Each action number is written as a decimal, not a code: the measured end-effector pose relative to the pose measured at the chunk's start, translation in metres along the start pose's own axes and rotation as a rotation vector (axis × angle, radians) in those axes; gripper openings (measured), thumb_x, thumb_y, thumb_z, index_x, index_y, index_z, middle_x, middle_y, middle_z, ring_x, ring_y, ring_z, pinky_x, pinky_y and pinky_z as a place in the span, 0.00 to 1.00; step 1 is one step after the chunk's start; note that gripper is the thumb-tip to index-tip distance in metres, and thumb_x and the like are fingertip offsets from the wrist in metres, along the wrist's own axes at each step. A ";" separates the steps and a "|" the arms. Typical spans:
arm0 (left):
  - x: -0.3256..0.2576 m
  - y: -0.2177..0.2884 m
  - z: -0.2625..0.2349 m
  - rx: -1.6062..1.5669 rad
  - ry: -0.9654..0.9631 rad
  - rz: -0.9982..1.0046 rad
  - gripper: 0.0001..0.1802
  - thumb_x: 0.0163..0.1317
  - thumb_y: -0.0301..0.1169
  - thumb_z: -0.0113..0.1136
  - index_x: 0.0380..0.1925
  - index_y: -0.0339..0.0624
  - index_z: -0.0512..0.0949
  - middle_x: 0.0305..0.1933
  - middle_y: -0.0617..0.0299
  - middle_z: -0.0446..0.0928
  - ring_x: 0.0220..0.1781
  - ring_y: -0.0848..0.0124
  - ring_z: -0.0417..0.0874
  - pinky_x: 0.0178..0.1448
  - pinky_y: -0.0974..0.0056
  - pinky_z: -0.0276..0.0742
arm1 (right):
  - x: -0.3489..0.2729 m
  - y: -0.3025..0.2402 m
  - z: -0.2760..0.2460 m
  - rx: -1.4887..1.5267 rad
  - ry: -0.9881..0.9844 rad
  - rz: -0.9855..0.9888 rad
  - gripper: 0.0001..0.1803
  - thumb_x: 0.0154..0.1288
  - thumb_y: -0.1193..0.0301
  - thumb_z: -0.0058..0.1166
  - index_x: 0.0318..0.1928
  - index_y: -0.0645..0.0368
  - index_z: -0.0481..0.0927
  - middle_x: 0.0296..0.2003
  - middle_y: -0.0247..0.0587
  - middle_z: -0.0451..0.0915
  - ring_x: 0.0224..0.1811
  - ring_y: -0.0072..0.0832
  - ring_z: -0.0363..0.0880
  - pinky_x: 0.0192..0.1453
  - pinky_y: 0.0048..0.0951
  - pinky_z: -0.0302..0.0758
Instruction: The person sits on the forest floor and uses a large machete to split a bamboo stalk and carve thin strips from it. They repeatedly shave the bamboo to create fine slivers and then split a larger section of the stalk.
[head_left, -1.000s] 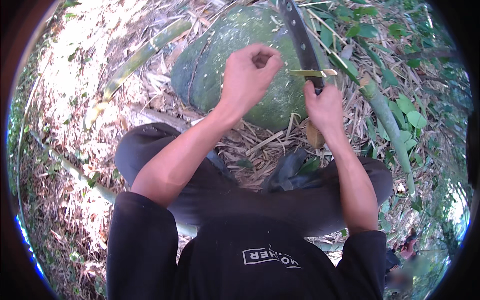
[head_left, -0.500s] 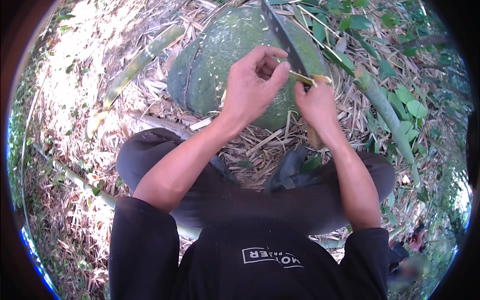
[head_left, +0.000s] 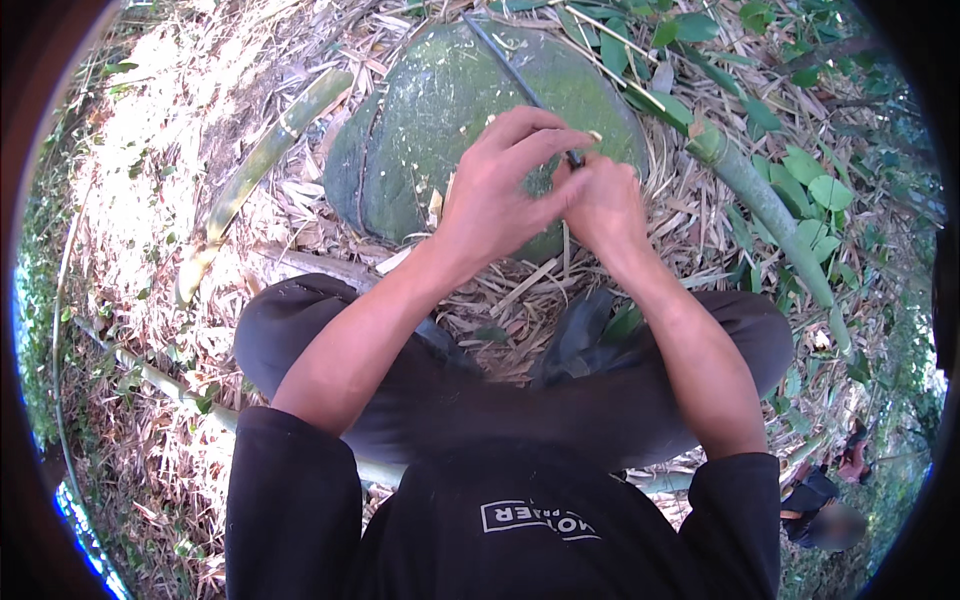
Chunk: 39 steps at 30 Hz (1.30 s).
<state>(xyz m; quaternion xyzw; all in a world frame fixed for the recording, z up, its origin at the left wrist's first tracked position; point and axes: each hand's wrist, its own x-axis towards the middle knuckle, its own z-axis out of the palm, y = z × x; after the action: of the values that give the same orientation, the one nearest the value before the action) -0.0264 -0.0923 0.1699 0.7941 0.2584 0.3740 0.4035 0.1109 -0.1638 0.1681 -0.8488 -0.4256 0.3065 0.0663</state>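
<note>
My right hand [head_left: 607,205] is closed around the handle of a machete, above the near right part of a broad green stone. The dark, narrow-looking blade [head_left: 508,68] slants away to the far left over the stone. My left hand [head_left: 505,180] meets the right hand, thumb and fingers spread in a curve over its knuckles. Green stone shows through the gap between them, and I see nothing held there. A small pale tip of a split bamboo strip [head_left: 596,136] peeks out beyond the fingertips; its remaining length is hidden by the hands.
Pale chips lie on the green stone [head_left: 430,95]. A bamboo pole [head_left: 765,200] runs along the right beside leafy plants, and another curved bamboo piece [head_left: 265,150] lies left. Dry leaves and shavings cover the ground. A person [head_left: 815,505] is at the lower right.
My right hand has moved left and slightly nearer the left hand, which now overlaps it. The machete has swung left and turned edge-on. The bamboo strip is now mostly hidden.
</note>
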 end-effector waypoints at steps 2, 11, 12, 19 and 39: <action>-0.004 -0.002 0.004 -0.120 0.022 -0.123 0.13 0.59 0.24 0.71 0.45 0.38 0.84 0.44 0.56 0.82 0.41 0.70 0.86 0.46 0.65 0.84 | 0.001 0.002 0.004 0.045 0.060 -0.029 0.20 0.66 0.61 0.57 0.39 0.71 0.84 0.32 0.71 0.82 0.42 0.64 0.84 0.48 0.54 0.81; 0.004 -0.002 -0.005 -0.150 0.025 -0.145 0.09 0.61 0.20 0.68 0.42 0.35 0.84 0.42 0.56 0.85 0.41 0.69 0.87 0.47 0.66 0.86 | 0.012 0.002 0.005 0.046 0.051 -0.034 0.21 0.66 0.60 0.56 0.37 0.71 0.84 0.32 0.70 0.83 0.40 0.64 0.84 0.49 0.55 0.80; 0.006 -0.004 -0.006 -0.180 0.028 -0.168 0.09 0.61 0.20 0.68 0.42 0.35 0.84 0.42 0.56 0.85 0.41 0.69 0.88 0.46 0.66 0.86 | 0.011 0.000 0.004 0.027 0.043 -0.028 0.21 0.66 0.60 0.56 0.37 0.71 0.84 0.32 0.70 0.83 0.40 0.64 0.84 0.49 0.55 0.80; -0.003 -0.001 -0.011 -0.003 0.016 -0.063 0.09 0.59 0.18 0.69 0.40 0.35 0.85 0.40 0.53 0.86 0.40 0.64 0.89 0.44 0.66 0.85 | 0.005 -0.001 0.009 -0.004 0.031 -0.022 0.21 0.66 0.60 0.56 0.38 0.71 0.84 0.33 0.70 0.83 0.40 0.63 0.84 0.48 0.55 0.81; -0.004 -0.004 -0.007 0.045 0.072 0.084 0.10 0.55 0.16 0.70 0.37 0.36 0.84 0.40 0.52 0.86 0.42 0.59 0.90 0.44 0.63 0.85 | 0.022 0.007 0.012 -0.014 0.073 -0.051 0.22 0.66 0.58 0.57 0.38 0.70 0.84 0.32 0.68 0.83 0.39 0.62 0.85 0.47 0.54 0.82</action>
<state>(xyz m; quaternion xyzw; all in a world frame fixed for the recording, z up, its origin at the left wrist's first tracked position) -0.0350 -0.0901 0.1681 0.7992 0.2477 0.4128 0.3599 0.1185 -0.1538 0.1453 -0.8488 -0.4464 0.2706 0.0835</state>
